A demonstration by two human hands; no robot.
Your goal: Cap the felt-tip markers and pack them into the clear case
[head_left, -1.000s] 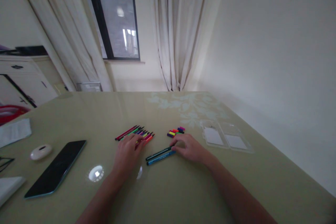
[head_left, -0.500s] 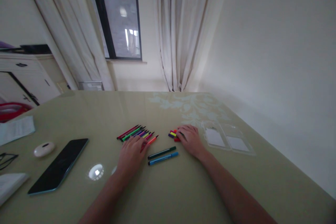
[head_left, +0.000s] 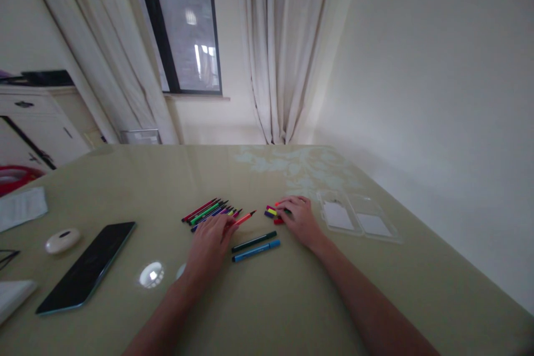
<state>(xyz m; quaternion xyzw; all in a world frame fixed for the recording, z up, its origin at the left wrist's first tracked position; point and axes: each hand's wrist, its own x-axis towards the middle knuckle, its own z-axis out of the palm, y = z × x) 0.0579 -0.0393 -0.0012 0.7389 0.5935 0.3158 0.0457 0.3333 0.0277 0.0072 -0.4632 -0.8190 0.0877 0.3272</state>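
My left hand (head_left: 213, 236) is closed on an uncapped orange felt-tip pen (head_left: 245, 218), its dark tip pointing up and right. Beside and partly under that hand lies a row of uncapped felt-tip pens (head_left: 206, 211) in several colours. My right hand (head_left: 299, 221) has its fingers curled down over a small group of pen caps (head_left: 272, 212), among them yellow, purple and red ones. Its fingertips touch the group near an orange cap (head_left: 277, 204); what they pinch is partly hidden. Between the hands, a dark green pen (head_left: 254, 241) and a blue pen (head_left: 256, 251) lie capped.
An open clear plastic case (head_left: 359, 219) lies right of my right hand. On the left are a black phone (head_left: 89, 264), a white rounded case (head_left: 62, 240), a paper sheet (head_left: 23, 208) and a white object (head_left: 14, 296). A wall borders the table (head_left: 267, 311) at right.
My left hand has lifted the orange pen slightly away from the row and towards the right. My right hand stays at the caps, its fingers shifted a little. The view has turned slightly.
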